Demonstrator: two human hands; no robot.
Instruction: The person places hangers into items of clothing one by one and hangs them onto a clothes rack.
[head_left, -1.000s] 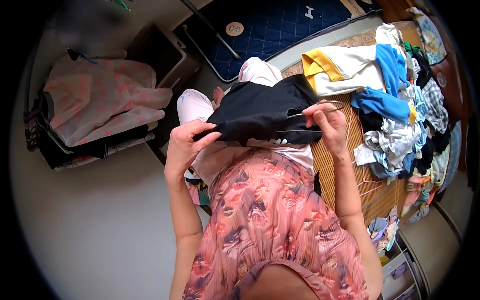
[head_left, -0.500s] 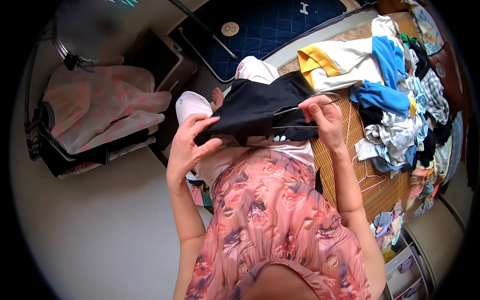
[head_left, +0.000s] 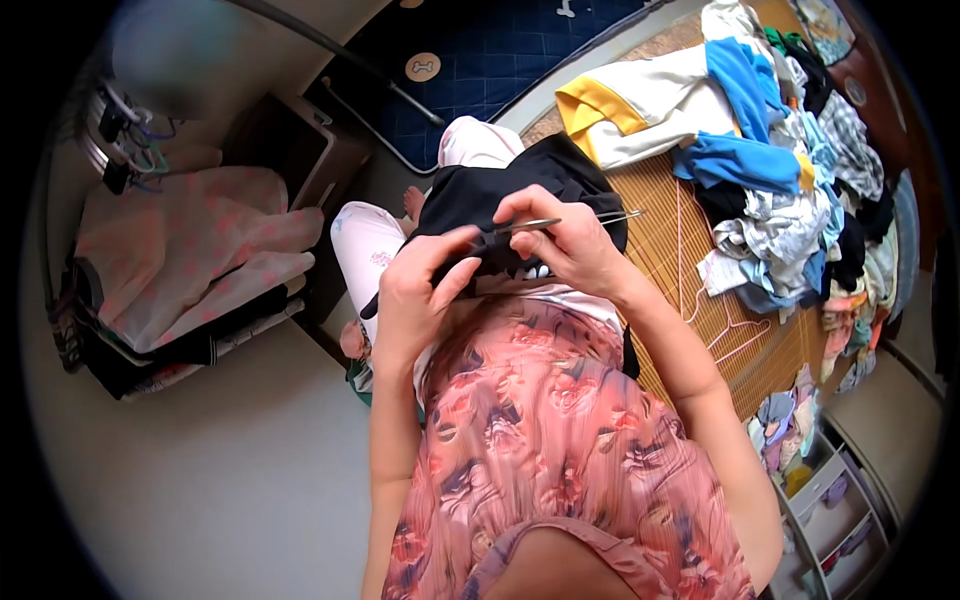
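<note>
A black garment (head_left: 460,205) lies across my lap, a small white print showing near its lower edge. My right hand (head_left: 565,245) is closed around a thin metal hanger (head_left: 622,216), whose silver bar runs over the cloth. One end of the hanger points at my left hand; the other sticks out to the right. At the garment's left side, my left hand (head_left: 418,290) has its fingers curled on the dark cloth, thumb and forefinger slightly apart. The cloth under those fingers is partly hidden.
A heap of clothes (head_left: 790,215) covers the right of the woven mat (head_left: 655,290), beside a white, blue and yellow top (head_left: 640,110). Pink hangers (head_left: 740,340) lie there. Left, garments hang on a rack (head_left: 190,260). A drawer organizer (head_left: 830,490) stands lower right.
My right hand has moved left and down with the hanger, closer to my left hand. My left hand has moved right, its fingers now curled at the cloth. The view has shifted slightly.
</note>
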